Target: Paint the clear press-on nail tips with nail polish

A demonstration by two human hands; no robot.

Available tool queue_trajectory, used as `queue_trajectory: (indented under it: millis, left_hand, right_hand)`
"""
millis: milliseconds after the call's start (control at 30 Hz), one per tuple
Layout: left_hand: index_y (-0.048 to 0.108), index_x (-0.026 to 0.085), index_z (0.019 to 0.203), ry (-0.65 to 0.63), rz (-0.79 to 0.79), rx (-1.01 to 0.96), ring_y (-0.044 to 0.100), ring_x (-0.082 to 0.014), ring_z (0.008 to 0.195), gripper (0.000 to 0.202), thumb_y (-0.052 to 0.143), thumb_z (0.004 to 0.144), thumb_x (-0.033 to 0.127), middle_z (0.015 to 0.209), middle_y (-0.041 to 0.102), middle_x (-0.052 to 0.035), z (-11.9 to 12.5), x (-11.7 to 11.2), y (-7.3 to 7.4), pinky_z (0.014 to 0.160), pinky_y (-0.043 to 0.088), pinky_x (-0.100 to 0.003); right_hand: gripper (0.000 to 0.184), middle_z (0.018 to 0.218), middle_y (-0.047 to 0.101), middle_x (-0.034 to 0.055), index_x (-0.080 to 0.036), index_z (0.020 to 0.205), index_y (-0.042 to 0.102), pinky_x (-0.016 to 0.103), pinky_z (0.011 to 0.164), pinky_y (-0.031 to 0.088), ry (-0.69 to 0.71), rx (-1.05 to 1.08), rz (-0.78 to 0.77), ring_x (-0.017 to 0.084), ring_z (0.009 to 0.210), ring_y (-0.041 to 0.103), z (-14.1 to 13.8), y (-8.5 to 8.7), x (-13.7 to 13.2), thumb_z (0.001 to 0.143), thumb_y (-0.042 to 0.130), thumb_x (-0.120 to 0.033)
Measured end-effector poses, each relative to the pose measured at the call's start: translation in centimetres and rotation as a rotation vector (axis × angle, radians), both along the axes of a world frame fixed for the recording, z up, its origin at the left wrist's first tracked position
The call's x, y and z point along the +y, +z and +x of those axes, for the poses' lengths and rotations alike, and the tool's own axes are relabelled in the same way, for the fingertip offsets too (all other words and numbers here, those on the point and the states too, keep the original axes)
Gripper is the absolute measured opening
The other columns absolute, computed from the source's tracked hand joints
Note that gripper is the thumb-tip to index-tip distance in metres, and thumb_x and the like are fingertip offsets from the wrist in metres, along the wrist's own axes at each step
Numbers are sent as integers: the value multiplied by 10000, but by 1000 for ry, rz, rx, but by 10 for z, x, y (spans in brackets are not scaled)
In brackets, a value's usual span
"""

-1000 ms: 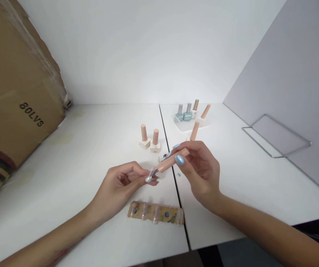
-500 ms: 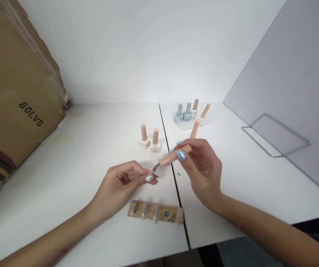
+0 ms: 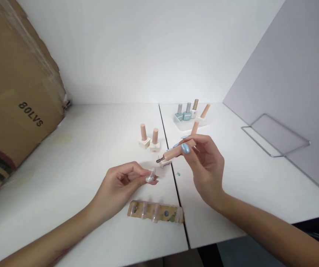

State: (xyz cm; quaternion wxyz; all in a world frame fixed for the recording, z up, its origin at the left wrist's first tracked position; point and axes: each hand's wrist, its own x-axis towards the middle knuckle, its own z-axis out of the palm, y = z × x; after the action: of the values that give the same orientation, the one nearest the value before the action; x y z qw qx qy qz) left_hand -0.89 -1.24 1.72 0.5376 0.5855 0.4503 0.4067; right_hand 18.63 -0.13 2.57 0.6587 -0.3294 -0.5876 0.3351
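The left hand [image 3: 123,181] is curled narrow, its thumb and fingertips [image 3: 144,174] pinching a clear nail tip [image 3: 150,176] by its edge, which leaves the glossy face uncovered. That pinch suits fine work, since the fingers stay off the surface. The right hand [image 3: 205,167] holds a peach brush cap [image 3: 176,152] like a pencil, between thumb and fingers. The cap lies nearly level, and its short dark brush [image 3: 160,160] points left, well clear of the fingers. The brush is near the nail tip but not touching it, and it sits just beside a small cream bottle [image 3: 165,162] that stands on the table under the right hand. Whether that bottle is open is hard to tell. A tiny teal spot [image 3: 177,174] marks the white table [image 3: 98,133] near the seam, just below the brush.

Nearer the body, a tan card strip [image 3: 155,212] lies flat, carrying clear nail tips. Beyond the hands stand two peach-capped bottles [image 3: 148,139], and farther back a white tray [image 3: 195,126] holds teal bottles [image 3: 183,115] with more peach caps [image 3: 205,110]. A cardboard carton [image 3: 17,92] fills the left side, and a wire rack [image 3: 276,135] leans against a grey panel [image 3: 295,66] on the right.
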Motion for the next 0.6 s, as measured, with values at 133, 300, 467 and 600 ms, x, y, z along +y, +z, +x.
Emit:
queue_trajectory:
  millis: [133,300,467,600]
  left_hand:
    - [702,182,734,-8,17,20,753,-185,786,130,686,847,243,791,791,-42,-1,-1,-1,747,593,-260]
    - [715,180,744,-2,37,59,753,-209,798,129,690,841,262,802,793,-58,-2,-1,-1,771,600,-297]
    - [715,190,744,9,48,82,752,-207,789,130,683,844,269,796,792,-50,-1,-1,-1,751,604,-290]
    - [718,200,748,-5,94,118,745,-177,779,123,668,855,234,797,790,-24,-2,-1,-1,745,587,-245]
  right_hand:
    - [112,738,669,-9,-233,963,622,274,597,573,88,-53,105,129,692,666,0,-1,-2,863,641,-187]
    - [114,724,666,-17,-239,975,610,282,628,587,86,-53,44,135,713,686,-1,-3,-2,876,628,-185]
    - [90,705,671,-24,-238,945,602,289,638,583,0,-17,39,132,685,678,0,-1,0,878,624,-181]
    - [163,733,666,-17,-243,994,617,289,652,591,128,-103,166,141,729,691,-1,-3,-2,857,645,-159]
